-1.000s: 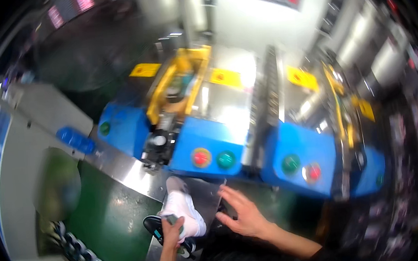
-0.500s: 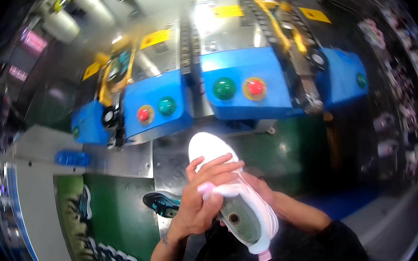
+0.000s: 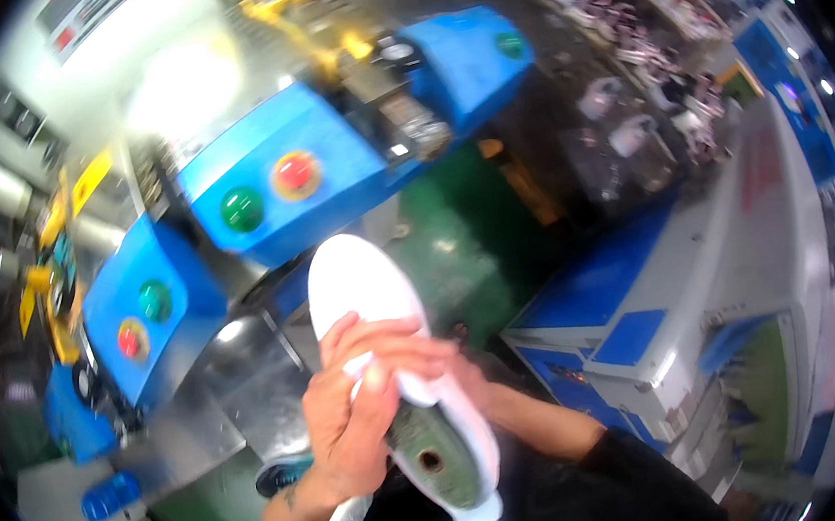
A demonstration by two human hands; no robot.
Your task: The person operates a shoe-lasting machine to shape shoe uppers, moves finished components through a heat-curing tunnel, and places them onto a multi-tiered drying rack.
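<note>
A white sneaker with pink trim [image 3: 357, 278] is in both my hands, toe pointing away from me. Inside its collar sits a green shoe last [image 3: 424, 451] with a round dark hole in its top. My left hand [image 3: 360, 392] lies across the instep, fingers bent over the upper and thumb against the tongue. My right hand [image 3: 472, 384] grips the shoe's right side; its fingers are mostly hidden behind the shoe. A dark sneaker with teal trim [image 3: 283, 474] lies left of my left wrist, partly covered.
Ahead and left stand blue machine housings [image 3: 278, 173] with green and red buttons. A blue and grey machine [image 3: 604, 313] stands at right. Shoe parts fill racks [image 3: 619, 60] at the far right. A blue plastic item [image 3: 111, 496] sits on the grey surface at lower left.
My view has swung to the right, bringing the blue and grey machine into sight. Both hands keep hold of the sneaker, and my left fingers still lie over its instep.
</note>
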